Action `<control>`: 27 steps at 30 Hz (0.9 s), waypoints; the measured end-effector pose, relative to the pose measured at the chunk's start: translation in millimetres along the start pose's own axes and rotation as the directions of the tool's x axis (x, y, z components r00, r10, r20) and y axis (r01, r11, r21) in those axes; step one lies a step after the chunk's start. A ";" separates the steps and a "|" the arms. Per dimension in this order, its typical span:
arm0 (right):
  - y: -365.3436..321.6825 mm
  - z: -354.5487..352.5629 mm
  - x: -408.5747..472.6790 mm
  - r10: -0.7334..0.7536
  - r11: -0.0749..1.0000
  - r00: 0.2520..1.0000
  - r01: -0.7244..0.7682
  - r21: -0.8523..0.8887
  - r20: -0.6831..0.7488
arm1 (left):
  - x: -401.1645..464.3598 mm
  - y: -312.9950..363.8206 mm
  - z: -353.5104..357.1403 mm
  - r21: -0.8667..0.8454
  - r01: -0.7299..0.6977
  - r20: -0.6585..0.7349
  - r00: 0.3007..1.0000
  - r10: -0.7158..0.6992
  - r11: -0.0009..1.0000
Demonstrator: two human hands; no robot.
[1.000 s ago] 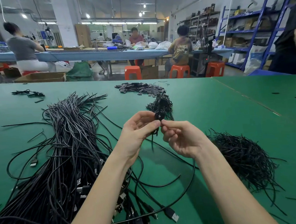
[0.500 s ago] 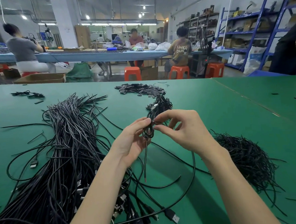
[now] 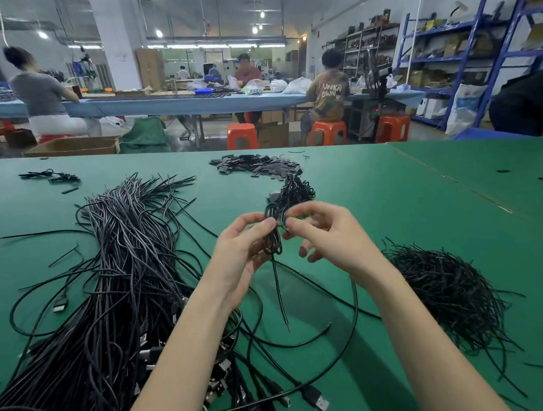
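A small coil of black cable (image 3: 272, 237) hangs between my two hands above the green table (image 3: 391, 204). My left hand (image 3: 240, 255) grips the coil with thumb and fingers. My right hand (image 3: 326, 237) pinches a thin black tie at the coil's middle. One free cable end dangles down from the coil towards the table. A big heap of loose black USB cables (image 3: 110, 294) lies to the left. A pile of thin black twist ties (image 3: 441, 293) lies to the right. Finished coiled cables (image 3: 294, 188) lie just behind my hands.
A heap of small flat black pieces (image 3: 255, 165) lies at the table's far side. A few black bits (image 3: 50, 177) lie far left. USB plugs (image 3: 317, 399) lie near the front edge. Beyond the table, people sit on orange stools (image 3: 242, 135) at a blue bench.
The coil has dropped lower between my hands and a free cable end now hangs down. My right hand moved over the coil and now works at its middle.
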State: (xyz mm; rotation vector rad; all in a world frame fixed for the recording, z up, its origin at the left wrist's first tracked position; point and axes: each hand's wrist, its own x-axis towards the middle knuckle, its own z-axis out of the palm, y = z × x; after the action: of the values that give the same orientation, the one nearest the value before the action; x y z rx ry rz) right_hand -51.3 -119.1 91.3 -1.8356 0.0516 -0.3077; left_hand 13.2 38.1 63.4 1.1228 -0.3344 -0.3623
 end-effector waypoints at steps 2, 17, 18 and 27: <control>0.7 -5.7 -0.1 -0.224 0.959 0.974 0.226 -0.169 0.031 | 0.2 0.5 -0.6 -0.083 0.085 0.019 0.996 -0.083 0.993; 7.1 7.1 3.5 0.382 0.765 0.911 -0.407 0.499 0.158 | -1.6 -4.1 2.9 0.129 -0.171 0.023 0.985 0.170 0.977; 8.9 8.6 3.9 0.382 0.739 0.904 -0.423 0.525 0.192 | -1.1 -3.7 2.0 0.110 -0.167 0.021 0.986 0.166 0.980; 19.1 -1.0 3.7 -0.476 0.748 0.879 0.414 -0.518 0.015 | -0.2 -0.6 -3.2 -0.073 0.061 -0.007 0.998 -0.062 0.995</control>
State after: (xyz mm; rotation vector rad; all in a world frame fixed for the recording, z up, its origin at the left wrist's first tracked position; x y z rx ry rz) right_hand -45.6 -126.2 74.1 -2.3488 -0.2574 -0.8087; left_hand 14.3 40.6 61.6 1.0647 -0.2769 -0.4207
